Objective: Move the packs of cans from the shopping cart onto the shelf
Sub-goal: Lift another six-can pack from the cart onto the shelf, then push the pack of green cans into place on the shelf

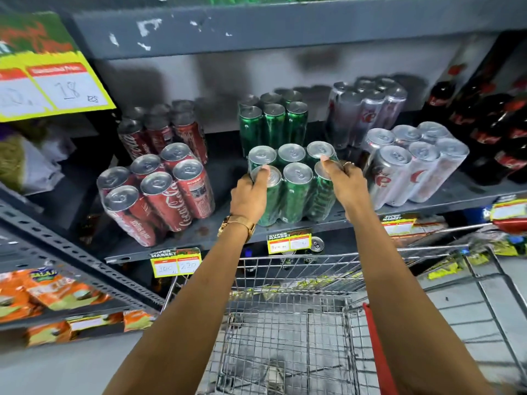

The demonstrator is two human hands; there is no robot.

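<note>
head view has my left hand (251, 192) and right hand (346, 181) clamped on the green six-pack (291, 183); i should slide it squarely back on the shelf (199, 232) before letting go.

red cans (174, 201): Coca-Cola | shelf tag (176, 262): SUPER MARKET, 220 | sign (54, 86): 18
</note>
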